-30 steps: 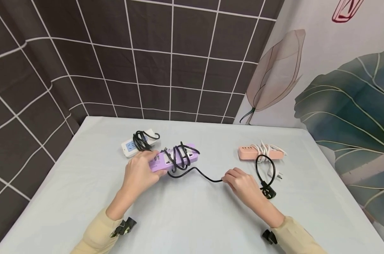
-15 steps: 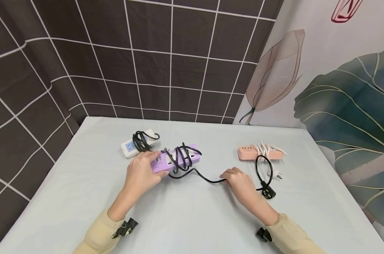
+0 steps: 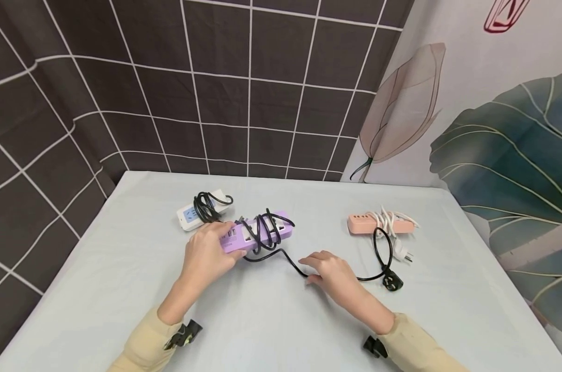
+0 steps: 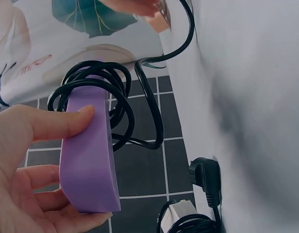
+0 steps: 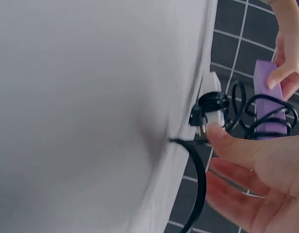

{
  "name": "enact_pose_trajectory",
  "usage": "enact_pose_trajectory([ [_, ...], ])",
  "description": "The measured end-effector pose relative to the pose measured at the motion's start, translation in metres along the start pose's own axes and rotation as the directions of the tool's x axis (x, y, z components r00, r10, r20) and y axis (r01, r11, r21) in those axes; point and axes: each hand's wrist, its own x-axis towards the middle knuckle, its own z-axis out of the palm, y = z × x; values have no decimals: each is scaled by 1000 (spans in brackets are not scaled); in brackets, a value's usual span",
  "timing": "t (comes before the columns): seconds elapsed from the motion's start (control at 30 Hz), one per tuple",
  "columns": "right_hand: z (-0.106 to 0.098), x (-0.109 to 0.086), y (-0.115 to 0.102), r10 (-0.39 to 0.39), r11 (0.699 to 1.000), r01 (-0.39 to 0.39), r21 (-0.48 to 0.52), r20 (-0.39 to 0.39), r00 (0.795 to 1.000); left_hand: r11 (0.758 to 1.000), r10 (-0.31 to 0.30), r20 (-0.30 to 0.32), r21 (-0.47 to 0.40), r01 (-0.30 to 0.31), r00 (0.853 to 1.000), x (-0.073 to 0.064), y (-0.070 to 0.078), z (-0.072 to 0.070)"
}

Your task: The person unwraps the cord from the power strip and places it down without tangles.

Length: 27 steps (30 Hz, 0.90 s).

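My left hand (image 3: 206, 251) grips one end of a purple power strip (image 3: 233, 239), thumb on one side and fingers on the other. Loops of black cord wind around the strip's middle and far end, over its sockets. From there the loose cord (image 3: 290, 262) runs right across the table to a black plug (image 3: 392, 280). Over this cord hovers my right hand (image 3: 335, 276), its thumb and fingers spread apart. The right wrist view shows the cord (image 5: 200, 189) beside the fingers, with nothing pinched between them.
Behind my left hand, a white power strip (image 3: 188, 220) lies with black cord wound on it. At the right sits a pink power strip (image 3: 362, 224) wrapped in white cord, its white plug (image 3: 401, 251) in front. A dark checked curtain (image 3: 220, 98) hangs behind the table.
My right hand has let go of the cord and moved left along it, toward the purple power strip. The left hand has barely shifted, still holding the strip.
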Motion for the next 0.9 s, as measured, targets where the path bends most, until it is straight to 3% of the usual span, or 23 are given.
enact_pose_trajectory([
  [0.17, 9, 13, -8, -93, 995, 97, 22, -156, 983, 1000, 8, -5, -3, -8, 1000, 0, 2, 1],
  [0.27, 16, 20, -12, -128, 990, 138, 36, -205, 970, 1000, 10, -9, -6, -10, 1000, 0, 2, 1],
  [0.53, 31, 29, -18, -173, 980, 190, 51, -235, 956, 1000, 20, -21, -11, -20, 1000, -1, 4, 1],
  [0.9, 32, 35, -15, -183, 963, 222, 151, -240, 954, 999, 24, -18, -24, -24, 1000, -1, 4, 2],
])
